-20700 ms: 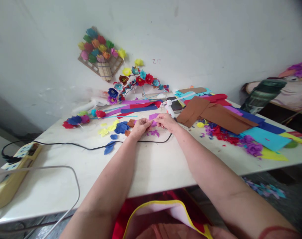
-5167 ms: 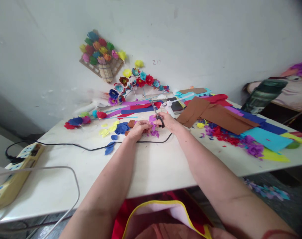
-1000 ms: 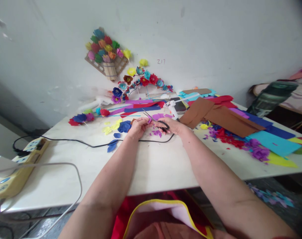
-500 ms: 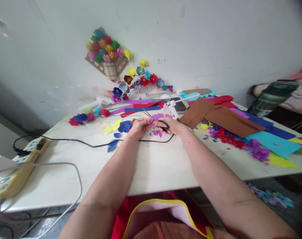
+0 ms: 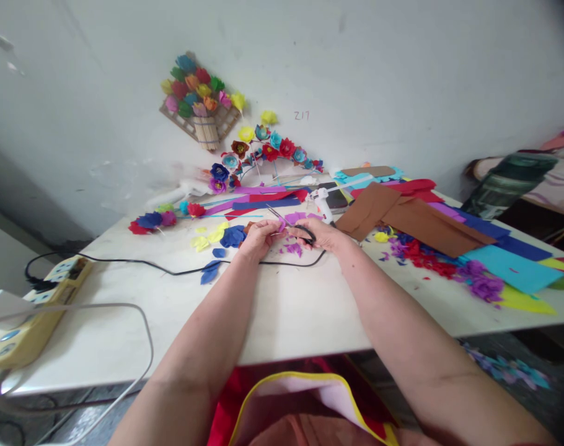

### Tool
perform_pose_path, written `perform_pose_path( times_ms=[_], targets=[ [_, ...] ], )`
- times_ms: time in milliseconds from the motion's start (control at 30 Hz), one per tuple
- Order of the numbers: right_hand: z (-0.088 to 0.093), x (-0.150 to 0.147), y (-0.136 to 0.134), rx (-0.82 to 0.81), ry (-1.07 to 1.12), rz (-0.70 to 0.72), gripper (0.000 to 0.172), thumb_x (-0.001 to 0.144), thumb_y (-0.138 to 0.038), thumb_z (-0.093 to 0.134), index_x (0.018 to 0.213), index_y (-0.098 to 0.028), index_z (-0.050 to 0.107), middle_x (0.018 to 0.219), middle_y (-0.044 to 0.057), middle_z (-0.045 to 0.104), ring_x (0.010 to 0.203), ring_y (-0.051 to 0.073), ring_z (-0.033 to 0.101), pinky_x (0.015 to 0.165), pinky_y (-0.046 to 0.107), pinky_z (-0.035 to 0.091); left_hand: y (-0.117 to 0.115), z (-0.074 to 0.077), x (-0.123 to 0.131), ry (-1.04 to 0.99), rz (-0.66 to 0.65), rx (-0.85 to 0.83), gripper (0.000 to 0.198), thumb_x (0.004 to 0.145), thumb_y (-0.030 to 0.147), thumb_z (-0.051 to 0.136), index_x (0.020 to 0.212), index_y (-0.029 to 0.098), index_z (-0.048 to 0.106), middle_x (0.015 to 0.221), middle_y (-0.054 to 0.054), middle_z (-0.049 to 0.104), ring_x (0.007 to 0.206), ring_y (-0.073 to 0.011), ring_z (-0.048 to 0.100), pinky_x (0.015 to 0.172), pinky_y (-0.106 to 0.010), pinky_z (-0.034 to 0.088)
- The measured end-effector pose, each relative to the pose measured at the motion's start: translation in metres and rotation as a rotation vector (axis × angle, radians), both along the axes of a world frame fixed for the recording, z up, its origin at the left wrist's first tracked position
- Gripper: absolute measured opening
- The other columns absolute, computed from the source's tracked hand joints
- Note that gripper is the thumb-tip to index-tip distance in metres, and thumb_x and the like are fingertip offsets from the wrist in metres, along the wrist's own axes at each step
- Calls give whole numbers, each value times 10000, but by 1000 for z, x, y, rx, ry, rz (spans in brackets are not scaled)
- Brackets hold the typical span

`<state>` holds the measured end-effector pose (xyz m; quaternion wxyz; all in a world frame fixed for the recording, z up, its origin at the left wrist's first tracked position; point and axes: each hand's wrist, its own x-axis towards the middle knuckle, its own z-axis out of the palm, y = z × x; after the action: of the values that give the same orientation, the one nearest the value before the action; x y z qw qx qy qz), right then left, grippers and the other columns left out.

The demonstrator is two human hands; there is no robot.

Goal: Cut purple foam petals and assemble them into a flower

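Note:
Between the fingertips of my left hand (image 5: 262,238) is a small piece of purple crepe paper (image 5: 282,225). My right hand (image 5: 317,232) grips black-handled scissors (image 5: 305,234), their metal blades pointing up and left, close by the purple piece. Whether the blades touch the paper I cannot tell. More purple paper pieces (image 5: 294,249) lie on the table just under and behind my hands. Left of my left hand are blue paper petals (image 5: 233,236) and yellow petals (image 5: 217,232).
A white glue gun (image 5: 323,203) stands behind my right hand, near a dark phone (image 5: 334,196). Brown paper sheets (image 5: 431,223) and crumpled red petals (image 5: 428,257) lie right. A black cord (image 5: 170,272) crosses from a power strip (image 5: 44,316). Paper flowers (image 5: 268,150) stand at the wall.
Both hands stay in nearly the same place. The scissors and the purple piece have shifted only very slightly.

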<state>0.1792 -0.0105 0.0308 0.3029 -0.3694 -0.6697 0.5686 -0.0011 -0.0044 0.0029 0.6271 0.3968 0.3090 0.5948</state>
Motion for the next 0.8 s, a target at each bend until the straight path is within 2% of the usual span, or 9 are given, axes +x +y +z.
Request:
perform_pose_path(
  times_ms=[167,400,567,800],
  targets=[
    [1,-2,-1,-10,5,-14,307,781,-352,709,685,-164,486,443,-58,501,306,50,414,290,157,300,0,0,0,15,-16,14,121,572,147,774,618,119,665,649,-34,657,645,-139,605,715,-314,528],
    [3,1,-4,33,-5,23,356,801,-472,648,744,-144,523,503,-29,552,339,56,467,277,147,237,2,-2,-1,17,-23,21,175,553,173,808,610,120,651,648,-38,665,640,-151,626,737,-331,534],
    [4,2,-4,14,-9,37,406,811,-534,599,807,-130,556,521,-8,578,365,70,499,290,149,266,4,-3,0,5,44,26,217,522,200,832,606,118,649,630,-26,661,613,-123,618,687,-278,545],
    [3,-2,-5,46,-49,-9,398,820,-524,607,745,-141,527,488,0,573,339,62,462,283,153,265,2,2,1,-65,98,-6,234,513,179,845,650,107,668,651,-23,673,615,-105,632,660,-235,552]
  ],
)
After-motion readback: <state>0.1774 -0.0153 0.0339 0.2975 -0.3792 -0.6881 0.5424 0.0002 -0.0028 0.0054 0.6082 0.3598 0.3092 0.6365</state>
